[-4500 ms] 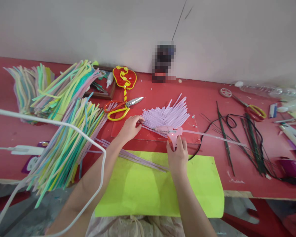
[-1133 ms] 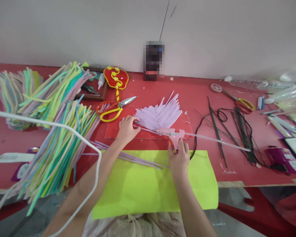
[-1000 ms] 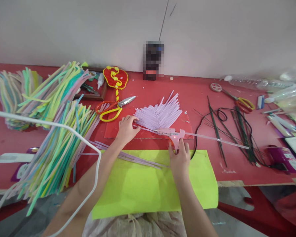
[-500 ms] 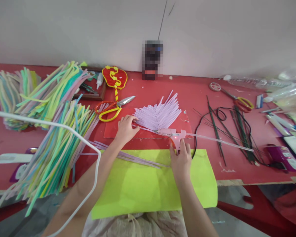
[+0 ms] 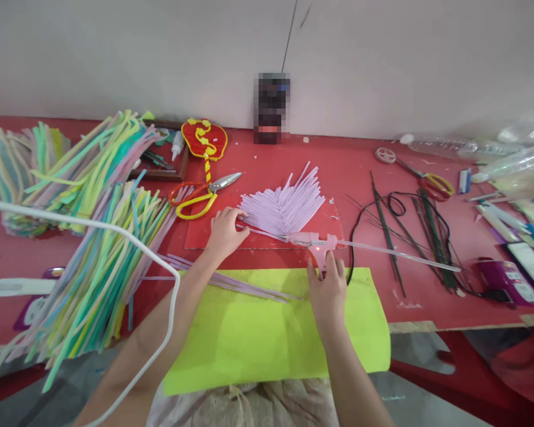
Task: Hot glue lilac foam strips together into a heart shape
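Note:
My right hand (image 5: 328, 290) is closed round the grip of a pink hot glue gun (image 5: 324, 244), with a long clear glue stick (image 5: 396, 252) coming out of its back. The gun's nozzle points left and meets the near end of a lilac pipe cleaner (image 5: 263, 232). My left hand (image 5: 226, 230) pinches the other end of that stem between thumb and fingers. Just beyond lies a leaf shape (image 5: 289, 204) of lilac pipe cleaners set in a V pattern on a red board (image 5: 204, 237). Several loose lilac stems lie nearer me.
Bundles of coloured pipe cleaners (image 5: 102, 279) fill the left side, crossed by a white cable (image 5: 151, 246). Scissors (image 5: 204, 194) lie behind my left hand. A yellow-green sheet (image 5: 267, 350) hangs over the front edge. Green wires (image 5: 385, 231) and a black cord (image 5: 355, 237) lie right.
The whole view has shifted slightly to the left. Both hands, the glue gun and the stem keep nearly the same positions relative to each other.

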`<action>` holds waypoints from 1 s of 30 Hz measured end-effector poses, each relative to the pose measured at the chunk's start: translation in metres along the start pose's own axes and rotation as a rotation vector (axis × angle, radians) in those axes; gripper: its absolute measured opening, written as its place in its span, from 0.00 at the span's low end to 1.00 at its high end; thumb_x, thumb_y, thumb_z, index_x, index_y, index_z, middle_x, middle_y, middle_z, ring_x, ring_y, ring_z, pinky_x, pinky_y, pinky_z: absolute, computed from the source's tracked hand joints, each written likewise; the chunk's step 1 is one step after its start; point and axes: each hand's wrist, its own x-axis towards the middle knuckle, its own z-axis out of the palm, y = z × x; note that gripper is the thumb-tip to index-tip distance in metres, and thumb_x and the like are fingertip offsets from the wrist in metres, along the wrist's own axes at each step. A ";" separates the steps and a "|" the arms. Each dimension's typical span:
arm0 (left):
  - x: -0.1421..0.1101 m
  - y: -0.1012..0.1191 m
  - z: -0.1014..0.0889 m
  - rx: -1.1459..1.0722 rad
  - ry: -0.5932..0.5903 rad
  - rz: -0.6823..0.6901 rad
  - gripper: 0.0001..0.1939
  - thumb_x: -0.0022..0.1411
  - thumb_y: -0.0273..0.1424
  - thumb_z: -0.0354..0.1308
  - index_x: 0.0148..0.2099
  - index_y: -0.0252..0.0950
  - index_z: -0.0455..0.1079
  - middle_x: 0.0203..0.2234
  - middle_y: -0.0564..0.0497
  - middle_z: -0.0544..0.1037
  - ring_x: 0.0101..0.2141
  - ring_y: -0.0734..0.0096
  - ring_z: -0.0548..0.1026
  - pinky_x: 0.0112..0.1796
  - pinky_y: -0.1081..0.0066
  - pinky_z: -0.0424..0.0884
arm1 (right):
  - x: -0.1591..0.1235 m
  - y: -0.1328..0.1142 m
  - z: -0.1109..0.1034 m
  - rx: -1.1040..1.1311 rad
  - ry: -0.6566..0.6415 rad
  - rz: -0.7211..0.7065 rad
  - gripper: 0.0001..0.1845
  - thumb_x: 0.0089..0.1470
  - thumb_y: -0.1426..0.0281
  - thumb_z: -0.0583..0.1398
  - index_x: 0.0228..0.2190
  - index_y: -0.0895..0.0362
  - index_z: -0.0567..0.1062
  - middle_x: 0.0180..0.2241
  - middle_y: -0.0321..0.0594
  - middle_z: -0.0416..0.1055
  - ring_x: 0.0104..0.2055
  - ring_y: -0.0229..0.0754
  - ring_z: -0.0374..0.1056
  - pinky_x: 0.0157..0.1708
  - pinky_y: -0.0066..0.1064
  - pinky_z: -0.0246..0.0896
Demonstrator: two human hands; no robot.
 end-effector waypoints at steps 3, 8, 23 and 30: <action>0.000 0.000 0.000 0.003 0.000 0.001 0.13 0.52 0.27 0.59 0.42 0.41 0.68 0.40 0.51 0.75 0.44 0.59 0.71 0.46 0.60 0.64 | 0.000 0.001 0.000 0.007 0.023 -0.016 0.30 0.58 0.55 0.51 0.53 0.61 0.68 0.41 0.52 0.67 0.33 0.45 0.65 0.34 0.39 0.65; 0.000 0.001 -0.001 0.007 0.000 -0.002 0.13 0.52 0.27 0.59 0.42 0.42 0.68 0.40 0.51 0.75 0.44 0.59 0.71 0.46 0.60 0.64 | -0.002 0.001 0.000 0.032 0.022 -0.015 0.29 0.58 0.55 0.51 0.54 0.60 0.68 0.42 0.52 0.66 0.31 0.42 0.64 0.34 0.38 0.65; 0.000 -0.001 0.000 -0.010 0.009 0.011 0.13 0.52 0.28 0.59 0.42 0.41 0.69 0.40 0.50 0.75 0.43 0.60 0.71 0.47 0.59 0.65 | 0.000 0.003 -0.005 -0.003 0.002 0.003 0.29 0.59 0.56 0.50 0.54 0.61 0.68 0.42 0.53 0.67 0.32 0.43 0.65 0.35 0.39 0.66; 0.001 -0.001 0.000 -0.005 0.000 -0.003 0.13 0.52 0.28 0.59 0.42 0.42 0.69 0.40 0.51 0.75 0.44 0.60 0.71 0.47 0.60 0.65 | 0.000 0.004 -0.007 -0.009 0.015 -0.026 0.28 0.59 0.56 0.49 0.53 0.60 0.68 0.39 0.51 0.67 0.33 0.45 0.66 0.34 0.39 0.66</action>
